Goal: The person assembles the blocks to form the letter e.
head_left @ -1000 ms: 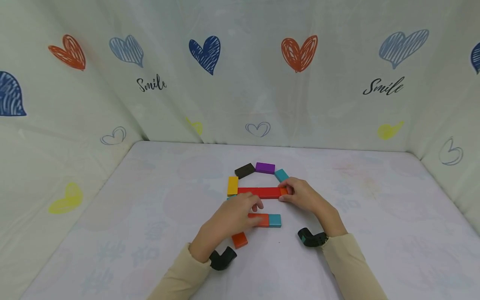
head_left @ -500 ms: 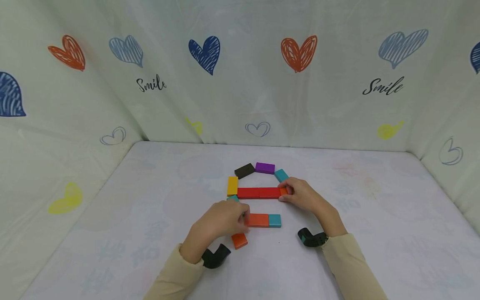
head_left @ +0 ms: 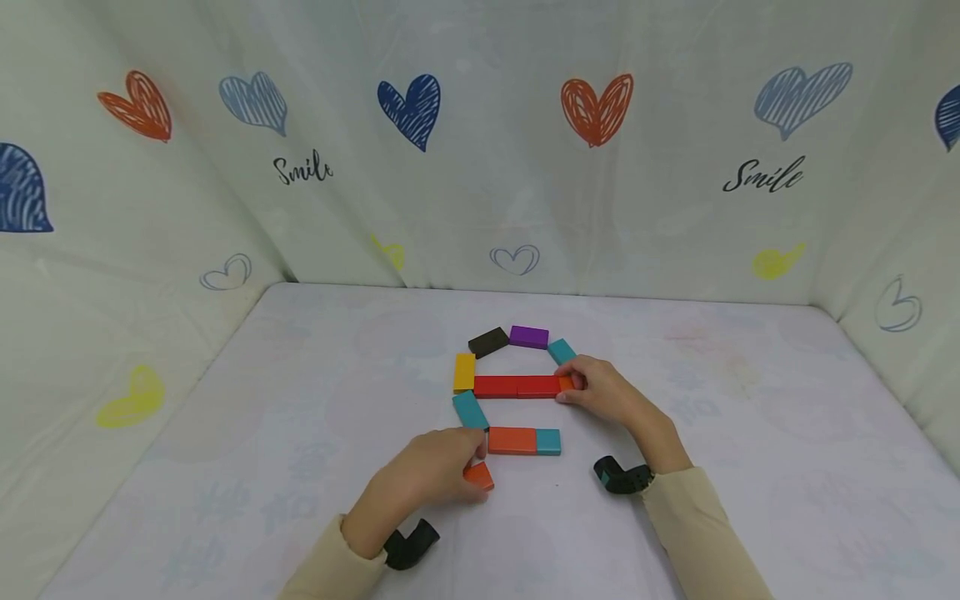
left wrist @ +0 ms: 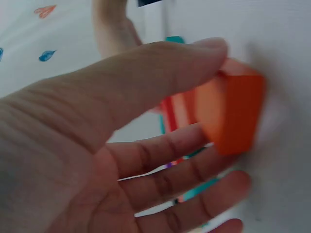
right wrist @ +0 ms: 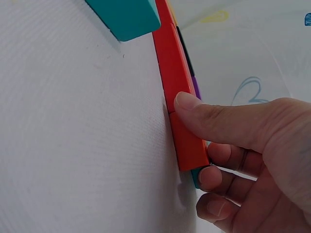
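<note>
My left hand [head_left: 429,465] has its thumb and fingers about a loose orange block [head_left: 478,477] near the front; in the left wrist view the thumb lies on that block's edge and fingertips sit at its far side. Farther back, my right hand [head_left: 609,392] pinches the orange end block [right wrist: 189,143] of a row of red blocks [head_left: 496,387]. In the right wrist view the thumb presses its near face, with fingers behind. A teal block [head_left: 470,410] slants from the row's left end toward an orange-red block [head_left: 512,441], which abuts a smaller-looking teal block [head_left: 548,442].
Behind the red row, a yellow block [head_left: 464,372], a black block [head_left: 489,342], a purple block [head_left: 529,337] and another teal block [head_left: 562,351] form an arch. All lie flat on a white-covered table [head_left: 300,400], backed by a printed curtain [head_left: 480,183].
The left hand has moved left and toward the front, from above the orange-red block to the loose orange block. This uncovers the slanting teal block. The right hand stays on the row's end.
</note>
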Demonstrator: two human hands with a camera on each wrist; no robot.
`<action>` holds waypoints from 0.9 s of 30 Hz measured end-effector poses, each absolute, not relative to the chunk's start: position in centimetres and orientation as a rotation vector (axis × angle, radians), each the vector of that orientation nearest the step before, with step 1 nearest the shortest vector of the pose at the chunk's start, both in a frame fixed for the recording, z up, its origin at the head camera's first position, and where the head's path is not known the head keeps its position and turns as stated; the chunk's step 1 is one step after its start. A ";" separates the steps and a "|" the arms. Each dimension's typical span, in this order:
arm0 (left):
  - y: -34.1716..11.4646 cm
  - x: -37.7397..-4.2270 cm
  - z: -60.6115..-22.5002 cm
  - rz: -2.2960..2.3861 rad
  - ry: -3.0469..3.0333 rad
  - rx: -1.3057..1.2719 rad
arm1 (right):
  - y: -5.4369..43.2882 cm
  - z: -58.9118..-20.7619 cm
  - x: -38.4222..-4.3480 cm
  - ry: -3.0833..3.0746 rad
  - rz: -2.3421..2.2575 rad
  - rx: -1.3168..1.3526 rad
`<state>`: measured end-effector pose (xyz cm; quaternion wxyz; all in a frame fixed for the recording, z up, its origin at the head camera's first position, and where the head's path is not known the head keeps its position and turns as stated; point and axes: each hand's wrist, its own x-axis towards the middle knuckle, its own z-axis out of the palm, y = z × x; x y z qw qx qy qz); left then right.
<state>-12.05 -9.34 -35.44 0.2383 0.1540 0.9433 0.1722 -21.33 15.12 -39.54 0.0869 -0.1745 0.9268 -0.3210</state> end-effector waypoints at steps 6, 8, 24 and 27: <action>-10.4 -11.1 -37.0 0.481 2.649 0.520 | 15.1 -39.5 -21.3 2.765 -0.954 -0.535; -10.7 -10.9 -37.3 0.494 2.666 0.532 | 15.1 -39.6 -21.3 2.766 -0.952 -0.534; -10.9 -10.5 -37.9 0.495 2.719 0.556 | 15.1 -39.6 -21.3 2.763 -0.950 -0.503; -10.9 -10.5 -37.8 0.491 2.721 0.551 | 15.0 -39.6 -21.4 2.763 -0.950 -0.499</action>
